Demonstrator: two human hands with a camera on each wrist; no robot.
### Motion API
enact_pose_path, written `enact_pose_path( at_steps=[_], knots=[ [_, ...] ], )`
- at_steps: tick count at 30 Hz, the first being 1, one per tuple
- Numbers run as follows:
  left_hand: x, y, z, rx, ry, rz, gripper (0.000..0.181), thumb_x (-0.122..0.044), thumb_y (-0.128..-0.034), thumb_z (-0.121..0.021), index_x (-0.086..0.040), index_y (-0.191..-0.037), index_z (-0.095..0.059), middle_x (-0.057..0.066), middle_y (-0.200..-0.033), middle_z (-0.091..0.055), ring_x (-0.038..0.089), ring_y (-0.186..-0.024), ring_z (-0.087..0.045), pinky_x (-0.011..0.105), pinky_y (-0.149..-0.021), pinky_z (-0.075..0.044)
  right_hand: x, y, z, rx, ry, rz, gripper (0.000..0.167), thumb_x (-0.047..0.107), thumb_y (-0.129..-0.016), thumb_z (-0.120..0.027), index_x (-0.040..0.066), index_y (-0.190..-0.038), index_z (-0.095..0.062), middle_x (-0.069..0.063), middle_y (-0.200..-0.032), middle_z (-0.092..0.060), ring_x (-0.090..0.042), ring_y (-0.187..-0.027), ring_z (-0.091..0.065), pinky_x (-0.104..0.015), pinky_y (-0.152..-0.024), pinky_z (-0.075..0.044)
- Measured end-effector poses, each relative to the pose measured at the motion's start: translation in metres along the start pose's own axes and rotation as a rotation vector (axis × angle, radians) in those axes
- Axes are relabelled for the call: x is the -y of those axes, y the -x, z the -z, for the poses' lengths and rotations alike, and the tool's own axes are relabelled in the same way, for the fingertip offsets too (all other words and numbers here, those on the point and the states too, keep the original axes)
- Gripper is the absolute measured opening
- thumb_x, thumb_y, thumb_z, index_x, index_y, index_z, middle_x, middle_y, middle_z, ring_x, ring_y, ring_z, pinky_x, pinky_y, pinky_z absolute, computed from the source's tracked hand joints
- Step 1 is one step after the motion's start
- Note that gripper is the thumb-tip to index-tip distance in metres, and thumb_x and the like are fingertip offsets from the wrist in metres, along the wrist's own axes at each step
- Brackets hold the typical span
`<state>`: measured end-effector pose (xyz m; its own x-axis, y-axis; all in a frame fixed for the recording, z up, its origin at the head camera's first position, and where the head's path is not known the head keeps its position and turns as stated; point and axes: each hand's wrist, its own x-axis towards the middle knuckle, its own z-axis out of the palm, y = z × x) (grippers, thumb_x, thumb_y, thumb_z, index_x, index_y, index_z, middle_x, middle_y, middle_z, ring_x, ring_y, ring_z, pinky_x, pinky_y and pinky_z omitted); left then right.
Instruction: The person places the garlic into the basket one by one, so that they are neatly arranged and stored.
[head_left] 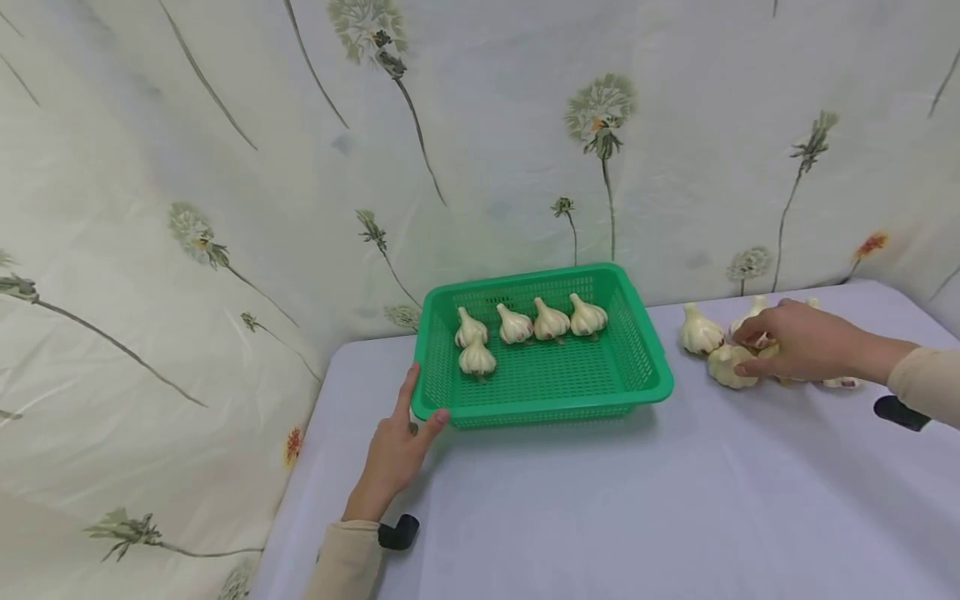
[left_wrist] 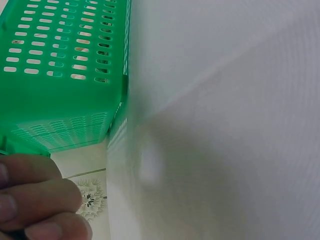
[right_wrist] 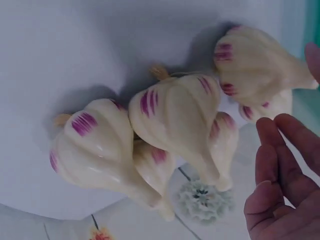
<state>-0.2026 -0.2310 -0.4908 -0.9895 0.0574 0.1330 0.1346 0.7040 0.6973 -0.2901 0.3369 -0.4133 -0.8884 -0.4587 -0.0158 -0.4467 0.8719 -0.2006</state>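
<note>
The right hand (head_left: 806,337), thumb and fingers parted, is nearer the front bulb (head_left: 726,369), just left of its fingertips on the worktop (head_left: 562,500), neck basketward; contact cannot be told. The left hand (head_left: 396,446), thumb and forefinger spread, rests at the basket's (head_left: 555,412) near left corner.

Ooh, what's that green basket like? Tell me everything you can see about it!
The basket is bright green, plastic-looking, shallow and roughly rectangular, with a smooth rim, slotted walls and a mesh-like floor. It sits upright on the pale table. Five garlic bulbs lie inside, toward the back and left. The left hand seems to touch its near left corner.
</note>
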Motion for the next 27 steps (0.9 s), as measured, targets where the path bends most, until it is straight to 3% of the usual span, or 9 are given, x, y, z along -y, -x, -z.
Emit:
enact_pose_path(
  at_steps=[6, 14, 20, 27],
  knots=[
    [-0.002, 0.000, 0.000, 0.007, 0.008, 0.004, 0.085, -0.055, -0.1033, -0.063, -0.045, -0.170, -0.011, -0.010, -0.050, -0.033, 0.009, -0.046, -0.028, 0.026, -0.045, -0.027, -0.007, 0.006, -0.021, -0.052, 0.078, 0.025, 0.053, 0.038, -0.074, -0.097, 0.006, -0.112, -0.080, -0.005, -0.107, -0.078, -0.022, -0.090, -0.057, -0.036, -0.070, -0.048],
    [-0.003, 0.001, 0.000, 0.000, 0.001, 0.012, 0.085, -0.055, -0.1031, -0.063, -0.045, -0.170, -0.010, -0.009, -0.050, -0.033, 0.008, -0.046, -0.028, 0.026, -0.045, -0.026, -0.010, 0.005, -0.041, -0.184, 0.163, 0.126, 0.063, 0.033, -0.068, -0.101, 0.003, -0.118, -0.078, -0.012, -0.109, -0.077, -0.029, -0.095, -0.062, -0.044, -0.075, -0.053],
    [-0.003, 0.001, -0.001, 0.002, -0.001, 0.011, 0.085, -0.056, -0.1032, -0.062, -0.046, -0.170, -0.010, -0.009, -0.050, -0.033, 0.008, -0.045, -0.028, 0.026, -0.045, -0.026, -0.015, 0.005, -0.053, -0.270, 0.181, 0.161, 0.068, 0.033, -0.063, -0.103, 0.001, -0.117, -0.077, -0.012, -0.103, -0.076, -0.028, -0.090, -0.062, -0.044, -0.071, -0.052],
    [-0.002, 0.002, 0.000, -0.006, -0.006, 0.007, 0.084, -0.057, -0.1036, -0.061, -0.046, -0.170, -0.011, -0.008, -0.050, -0.032, 0.008, -0.045, -0.028, 0.026, -0.045, -0.026, -0.017, 0.002, -0.054, -0.306, 0.172, 0.171, 0.063, 0.031, -0.062, -0.103, 0.002, -0.112, -0.079, -0.010, -0.096, -0.076, -0.025, -0.084, -0.060, -0.041, -0.068, -0.049]
  ],
)
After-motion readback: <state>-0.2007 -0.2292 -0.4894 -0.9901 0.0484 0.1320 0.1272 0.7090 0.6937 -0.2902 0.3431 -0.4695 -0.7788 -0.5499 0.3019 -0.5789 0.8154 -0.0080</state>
